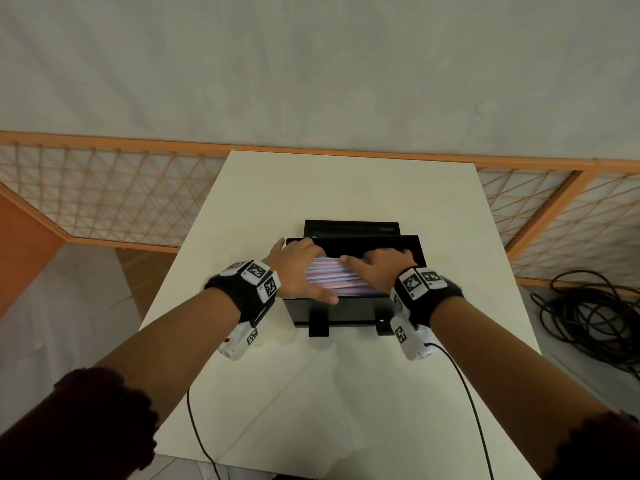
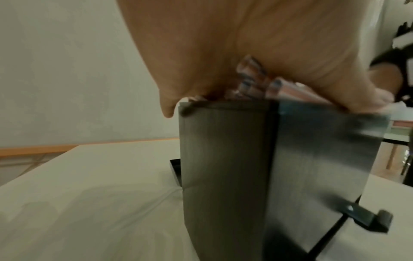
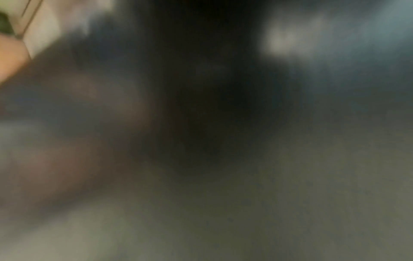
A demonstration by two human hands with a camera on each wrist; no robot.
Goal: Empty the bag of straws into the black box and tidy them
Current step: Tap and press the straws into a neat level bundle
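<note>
The black box [image 1: 332, 311] stands in the middle of the white table [image 1: 346, 188], filled with pink-and-blue striped straws [image 1: 346, 280] lying left to right. My left hand [image 1: 294, 268] lies spread over the left end of the pile, fingers towards the far wall and thumb along the near wall. In the left wrist view the palm [image 2: 223, 44] covers the straw ends [image 2: 250, 77] above the box corner [image 2: 223, 159]. My right hand [image 1: 384, 268] rests on the right end, thumb flat on the straws, fingertips hidden past the far side. No bag is in view. The right wrist view is a dark blur.
A second black tray-like piece [image 1: 349, 228] lies just behind the box. Two black tabs [image 1: 318, 329] jut from the box's front. Wrist cables [image 1: 460, 393] trail over the near table. An orange lattice fence [image 1: 121, 202] and coiled black cables [image 1: 588, 313] flank the table.
</note>
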